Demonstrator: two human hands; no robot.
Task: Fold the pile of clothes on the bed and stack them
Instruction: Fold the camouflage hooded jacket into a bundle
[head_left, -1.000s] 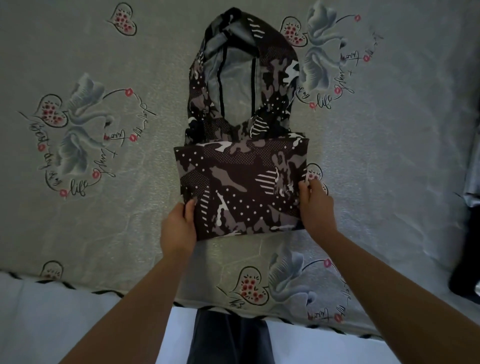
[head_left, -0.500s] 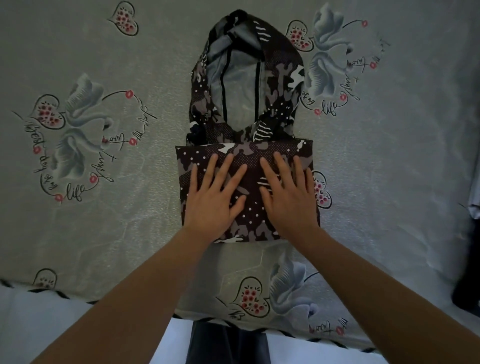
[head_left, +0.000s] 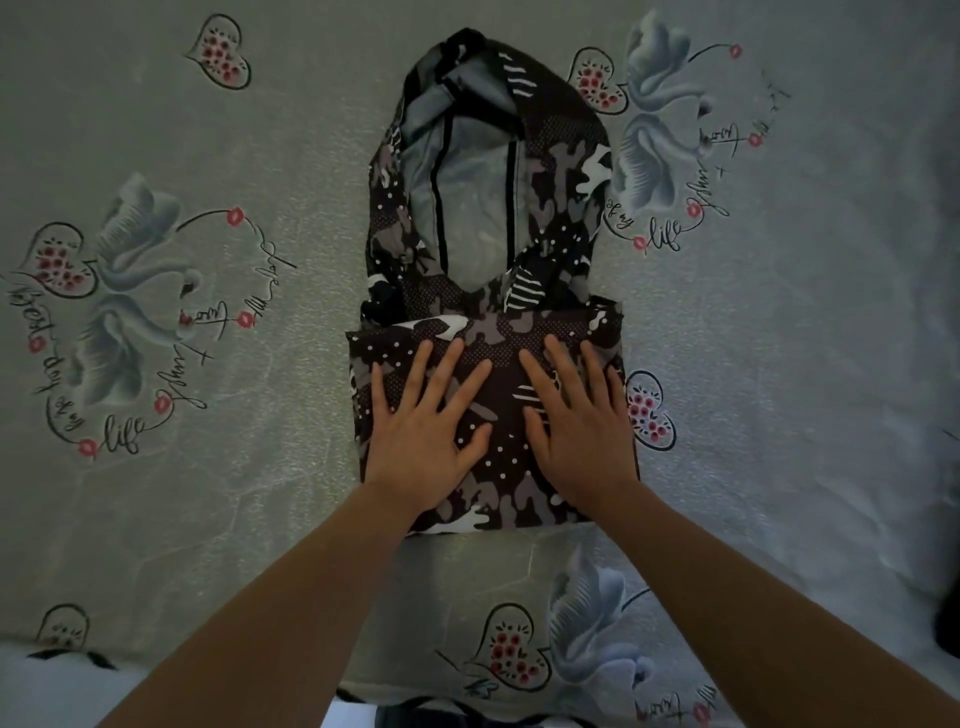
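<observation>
Your hands lie flat on the folded body of the camouflage hoodie (head_left: 488, 415), side by side but not touching — a strip of dotted fabric shows between them. Your left hand (head_left: 423, 431) presses the left half of the fold with its fingers (head_left: 444, 366) straight and spread, the thumb angled toward the middle. Your right hand (head_left: 579, 431) mirrors it on the right half, fingers straight and fanned, the outer edge of the hand close to the right border of the fold. Neither hand curls around or pinches the cloth; both simply rest palm-down on it.

The hoodie sits in the middle of the bed (head_left: 208, 519), on a pale grey sheet printed with flowers, red-dotted hearts and looping script. Its lower part is doubled into a neat rectangle with a straight top edge, and the near edge of that rectangle lies just past your wrists. Above the fold the hood (head_left: 467, 171) lies open and flat, pointing away from you, its plain grey lining (head_left: 467, 187) facing up, with two dark vertical seams running through it.

One printed heart (head_left: 649, 415) peeks out just beside the right edge of the fold — near your right hand's little finger. At the bottom of the view the sheet's edge ends in a dark striped border (head_left: 67, 657).
</observation>
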